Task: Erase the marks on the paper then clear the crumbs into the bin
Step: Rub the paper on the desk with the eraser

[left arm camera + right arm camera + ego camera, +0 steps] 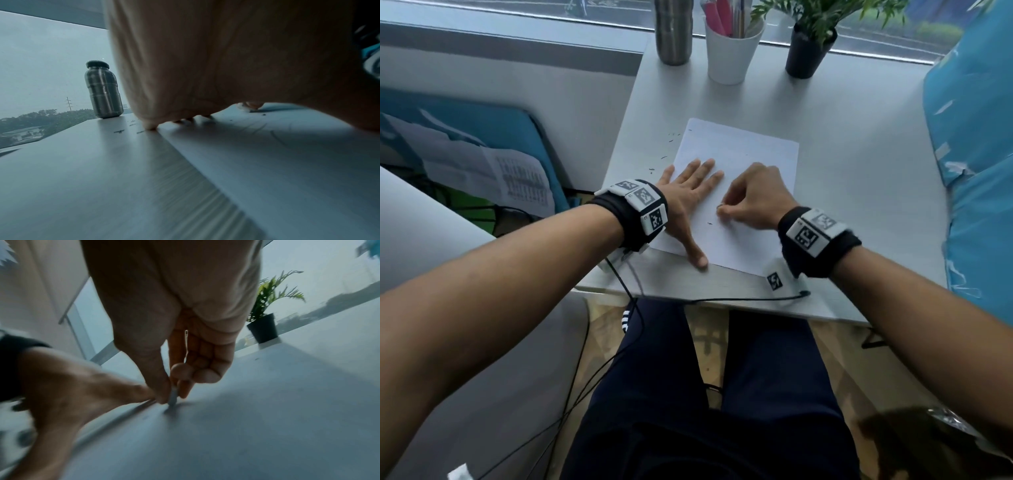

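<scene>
A white sheet of paper (750,161) lies on the grey desk (859,192). My left hand (695,195) presses flat on the sheet's left part, fingers spread and straight. My right hand (750,198) pinches a small eraser (173,398) between thumb and fingers, its tip against the paper (246,426) just right of the left hand (82,386). Dark eraser crumbs (671,137) lie on the desk off the sheet's left edge, and one crumb (709,223) sits on the sheet. The left wrist view shows faint pencil strokes (277,138) on the paper (287,162) and crumbs (119,131). No bin is in view.
At the desk's far edge stand a steel bottle (673,31), a white cup of pens (732,48) and a potted plant (811,44). A blue cushion (976,171) borders the desk on the right. Cables (688,301) hang over the near edge. Papers (482,164) lie left, off the desk.
</scene>
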A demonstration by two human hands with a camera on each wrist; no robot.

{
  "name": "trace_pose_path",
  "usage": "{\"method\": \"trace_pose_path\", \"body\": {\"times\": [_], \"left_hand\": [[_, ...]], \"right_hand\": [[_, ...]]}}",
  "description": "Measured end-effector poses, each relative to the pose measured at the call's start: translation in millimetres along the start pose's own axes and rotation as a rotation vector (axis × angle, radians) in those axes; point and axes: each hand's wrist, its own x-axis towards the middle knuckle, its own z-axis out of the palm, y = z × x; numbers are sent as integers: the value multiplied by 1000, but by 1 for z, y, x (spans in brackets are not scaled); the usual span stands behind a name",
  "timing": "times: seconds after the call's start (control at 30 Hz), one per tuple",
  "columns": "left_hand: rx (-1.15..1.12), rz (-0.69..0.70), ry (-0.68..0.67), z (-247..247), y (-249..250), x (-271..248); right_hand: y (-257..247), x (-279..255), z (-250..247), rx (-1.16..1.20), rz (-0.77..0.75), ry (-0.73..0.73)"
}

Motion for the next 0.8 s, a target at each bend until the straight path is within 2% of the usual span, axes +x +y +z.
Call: {"method": "trace_pose_path", "body": {"times": [0.1,0.13,0.2,0.27,0.4,0.5,0.57,0.67,0.7,0.8], "left_hand": [[22,2,-7,1,1,2],[26,2,-2,1,1,3],[15,3,1,0,0,2],[0,2,1,0,-1,1],[16,9,7,3,-1,3],[7,10,6,1,-1,2],[0,6,9,1,-1,1],[13,7,-1,2,-2,3],[15,8,1,2,-2,3],[7,7,3,1,-1,1]], "right_hand": [[-18,-20,21,-20,-146,-139],[-17,-18,19,-27,-147,-153],[-4,0,5,3,-20,-73],[2,7,-1,11,31,24],[-18,-16,19,-19,-131,-141],[1,7,-1,-1,16,-21],[0,7,2,-1,22,17],[-20,-16,21,-30,-129,-147],[-17,-13,18,-35,-120,-146],[3,13,-2,12,32,40]]}}
